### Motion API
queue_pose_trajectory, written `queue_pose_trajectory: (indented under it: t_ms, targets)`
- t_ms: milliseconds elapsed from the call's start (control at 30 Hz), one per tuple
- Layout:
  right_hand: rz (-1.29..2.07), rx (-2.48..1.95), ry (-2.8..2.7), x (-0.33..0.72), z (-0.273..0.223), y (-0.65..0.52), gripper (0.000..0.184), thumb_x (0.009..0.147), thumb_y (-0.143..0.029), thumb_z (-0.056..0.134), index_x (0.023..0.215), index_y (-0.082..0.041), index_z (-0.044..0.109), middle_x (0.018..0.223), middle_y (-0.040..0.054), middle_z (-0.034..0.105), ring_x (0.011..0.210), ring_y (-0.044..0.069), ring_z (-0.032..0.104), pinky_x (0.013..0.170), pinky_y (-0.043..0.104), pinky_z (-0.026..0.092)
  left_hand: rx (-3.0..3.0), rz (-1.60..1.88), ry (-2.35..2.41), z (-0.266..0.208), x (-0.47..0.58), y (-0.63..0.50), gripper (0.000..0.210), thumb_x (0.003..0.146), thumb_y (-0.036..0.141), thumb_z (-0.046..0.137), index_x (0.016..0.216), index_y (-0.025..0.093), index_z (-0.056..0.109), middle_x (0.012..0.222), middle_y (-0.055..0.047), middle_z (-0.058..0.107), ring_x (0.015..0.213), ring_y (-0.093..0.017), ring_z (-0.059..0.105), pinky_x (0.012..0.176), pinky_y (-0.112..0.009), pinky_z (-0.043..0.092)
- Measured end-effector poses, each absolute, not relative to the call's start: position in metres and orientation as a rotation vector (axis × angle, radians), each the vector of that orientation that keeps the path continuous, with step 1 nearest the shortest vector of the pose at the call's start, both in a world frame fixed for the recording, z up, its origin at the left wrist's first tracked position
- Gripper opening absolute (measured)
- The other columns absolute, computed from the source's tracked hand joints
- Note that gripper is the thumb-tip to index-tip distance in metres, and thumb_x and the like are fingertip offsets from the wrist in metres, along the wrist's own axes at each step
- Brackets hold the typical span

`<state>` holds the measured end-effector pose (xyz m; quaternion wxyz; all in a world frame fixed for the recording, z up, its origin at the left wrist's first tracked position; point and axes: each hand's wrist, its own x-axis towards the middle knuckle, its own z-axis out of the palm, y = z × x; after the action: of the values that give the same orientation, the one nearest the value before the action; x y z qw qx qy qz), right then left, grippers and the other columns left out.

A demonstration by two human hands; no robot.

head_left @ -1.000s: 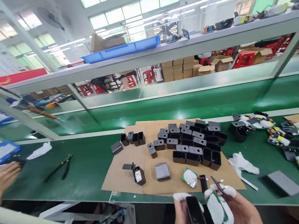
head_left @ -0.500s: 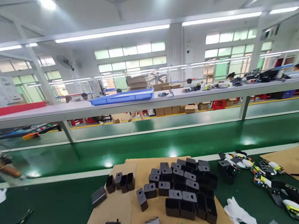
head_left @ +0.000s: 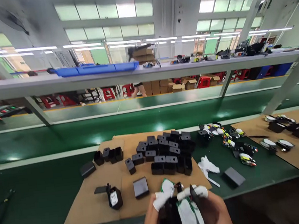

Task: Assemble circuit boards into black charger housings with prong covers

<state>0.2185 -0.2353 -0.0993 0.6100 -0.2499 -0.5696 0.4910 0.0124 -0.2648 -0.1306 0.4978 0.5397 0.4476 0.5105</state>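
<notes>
Both of my hands are low in the middle of the head view, with white coverings on some fingers. My left hand (head_left: 152, 214) is closed on a black plastic case (head_left: 169, 219), partly hidden by the fingers. My right hand (head_left: 217, 206) grips a green circuit board (head_left: 188, 215) bearing a white pad, right beside the case. A dark strip shows at the right fingers. Just beyond the fingertips lies another green board with a white pad (head_left: 167, 185). A flat dark-grey box (head_left: 141, 187) and an open black case with white inside (head_left: 114, 198) lie to the left.
Several black cases (head_left: 168, 156) stand grouped on a cardboard sheet (head_left: 110, 217) over the green bench. A white glove (head_left: 208, 166), a grey block (head_left: 234, 176) and several circuit boards (head_left: 248, 159) lie on the right. A raised shelf (head_left: 124, 79) carries blue trays (head_left: 96, 69).
The view has tilted down and shifted, so the bench appears higher in the picture. My hands, out of view before, now show at the bottom with the case and the circuit board.
</notes>
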Motion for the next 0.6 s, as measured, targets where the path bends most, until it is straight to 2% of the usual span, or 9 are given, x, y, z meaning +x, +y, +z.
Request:
queue_pose_trajectory:
  t_ms: [100,167,333,433,500,600]
  targets:
    - [1.163,-0.553,-1.278,0.228,-0.088,-0.247,0.068,0.067,-0.055,0.105,0.124,-0.026,0.08,0.111,0.0131,0.084,0.107,0.037,0.083,0.096,0.052,0.07,1.411,1.243,1.019,-0.118,0.012,-0.269,0.07,0.088,0.048,0.092,0.152,0.035,0.068,0.157,-0.012,0.063,0.151,-0.038,0.061,0.13,-0.055,0.049]
    - [1.141,-0.565,-1.25,0.232,-0.077,-0.247,0.07,0.066,-0.053,0.107,0.125,-0.026,0.08,0.109,0.0114,0.084,0.106,0.036,0.084,0.1,0.053,0.069,1.429,1.253,0.985,-0.108,0.012,-0.266,0.069,0.092,0.039,0.09,0.156,0.039,0.064,0.158,-0.009,0.06,0.149,-0.033,0.063,0.127,-0.048,0.053]
    - [1.116,-0.586,-1.256,0.238,-0.052,-0.248,0.074,0.058,-0.052,0.112,0.121,-0.029,0.082,0.095,0.0063,0.084,0.1,0.036,0.084,0.099,0.054,0.071,1.424,1.321,0.894,-0.095,0.014,-0.265,0.079,0.086,0.028,0.097,0.156,0.041,0.063,0.15,-0.007,0.065,0.14,-0.028,0.069,0.124,-0.042,0.057]
    - [1.15,-0.566,-1.345,0.238,-0.045,-0.247,0.07,0.059,-0.046,0.113,0.119,-0.03,0.081,0.085,0.002,0.081,0.088,0.031,0.083,0.094,0.049,0.071,1.428,1.342,0.854,-0.093,0.016,-0.268,0.083,0.084,0.027,0.098,0.157,0.043,0.063,0.153,-0.006,0.065,0.142,-0.028,0.069,0.125,-0.041,0.056]
    - [1.141,-0.538,-1.413,0.239,-0.046,-0.244,0.068,0.062,-0.045,0.112,0.12,-0.029,0.081,0.09,0.0026,0.082,0.088,0.03,0.082,0.09,0.046,0.071,1.446,1.334,0.833,-0.092,0.017,-0.269,0.085,0.083,0.026,0.099,0.157,0.043,0.062,0.155,-0.007,0.064,0.145,-0.029,0.067,0.125,-0.041,0.056]
    - [1.092,-0.526,-1.499,0.241,-0.049,-0.239,0.07,0.066,-0.047,0.11,0.127,-0.027,0.08,0.111,0.0082,0.084,0.101,0.031,0.082,0.093,0.045,0.069,1.478,1.323,0.799,-0.093,0.016,-0.268,0.083,0.084,0.028,0.099,0.158,0.04,0.063,0.155,-0.009,0.065,0.146,-0.031,0.066,0.125,-0.043,0.058]
